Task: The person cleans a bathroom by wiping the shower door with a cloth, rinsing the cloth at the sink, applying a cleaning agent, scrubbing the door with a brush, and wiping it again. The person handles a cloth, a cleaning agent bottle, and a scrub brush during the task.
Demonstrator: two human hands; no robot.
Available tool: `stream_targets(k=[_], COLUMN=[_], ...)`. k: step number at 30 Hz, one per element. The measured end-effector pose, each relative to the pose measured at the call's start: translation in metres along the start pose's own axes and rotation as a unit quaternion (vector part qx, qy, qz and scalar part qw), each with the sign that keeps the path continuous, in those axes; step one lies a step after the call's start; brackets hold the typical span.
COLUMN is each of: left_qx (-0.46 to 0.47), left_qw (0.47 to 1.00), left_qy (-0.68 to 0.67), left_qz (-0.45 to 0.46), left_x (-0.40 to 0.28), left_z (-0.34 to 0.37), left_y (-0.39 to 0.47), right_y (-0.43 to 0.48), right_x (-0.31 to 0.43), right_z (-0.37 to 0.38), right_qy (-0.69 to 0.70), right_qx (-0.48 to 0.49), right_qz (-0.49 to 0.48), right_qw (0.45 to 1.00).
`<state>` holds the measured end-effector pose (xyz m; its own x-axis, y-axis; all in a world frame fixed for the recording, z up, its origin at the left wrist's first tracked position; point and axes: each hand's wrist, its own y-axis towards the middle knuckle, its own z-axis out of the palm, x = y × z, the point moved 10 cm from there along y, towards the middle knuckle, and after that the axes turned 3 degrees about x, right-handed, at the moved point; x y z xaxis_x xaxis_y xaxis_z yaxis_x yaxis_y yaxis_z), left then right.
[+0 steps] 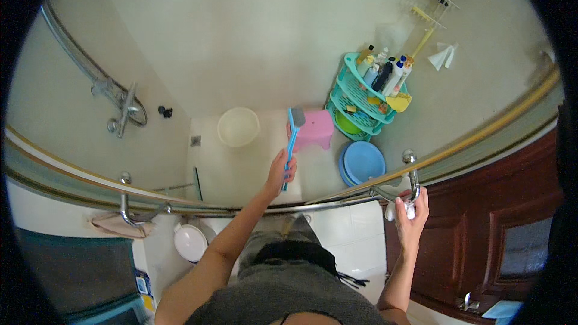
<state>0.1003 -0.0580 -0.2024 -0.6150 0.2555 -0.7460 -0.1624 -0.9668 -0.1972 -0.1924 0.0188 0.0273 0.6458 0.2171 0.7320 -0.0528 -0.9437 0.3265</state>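
My left hand grips the handle of a blue scrubbing brush and reaches over the sliding-door track into the shower area. The brush points away from me, and its grey head overlaps the left edge of a pink plastic stool in the view; whether they touch, I cannot tell. At the right, my right hand is closed around a crumpled white cloth or tissue at the lower end of a chrome door handle. Part of the white material is hidden by the fingers.
A teal corner rack holds several bottles. Blue basins lie beside the stool, and a cream basin sits farther left. The shower mixer is on the left wall. A brown door stands at the right, a white bin at lower left.
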Motion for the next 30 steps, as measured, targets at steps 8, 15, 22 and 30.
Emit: stream_targets(k=[8, 15, 22, 30], left_qx=[0.052, 0.3, 0.563, 0.658], left_qw=[0.992, 0.9, 0.758, 0.704], left_qy=[0.118, 0.312, 0.314, 0.266], left_qz=[-0.015, -0.047, 0.098, -0.021], left_x=[-0.016, 0.009, 0.022, 0.025], left_z=[0.049, 0.154, 0.237, 0.27], left_y=[0.066, 0.117, 0.106, 0.085], right_y=[0.008, -0.002, 0.014, -0.005], right_x=[-0.001, -0.035, -0.02, -0.016], right_z=[0.008, 0.001, -0.002, -0.007], right_qy=[-0.076, -0.162, -0.156, -0.178], right_qx=[0.013, 0.06, -0.095, -0.2], right_qz=[-0.009, 0.084, 0.268, 0.271], right_qw=[0.997, 0.981, 0.946, 0.924])
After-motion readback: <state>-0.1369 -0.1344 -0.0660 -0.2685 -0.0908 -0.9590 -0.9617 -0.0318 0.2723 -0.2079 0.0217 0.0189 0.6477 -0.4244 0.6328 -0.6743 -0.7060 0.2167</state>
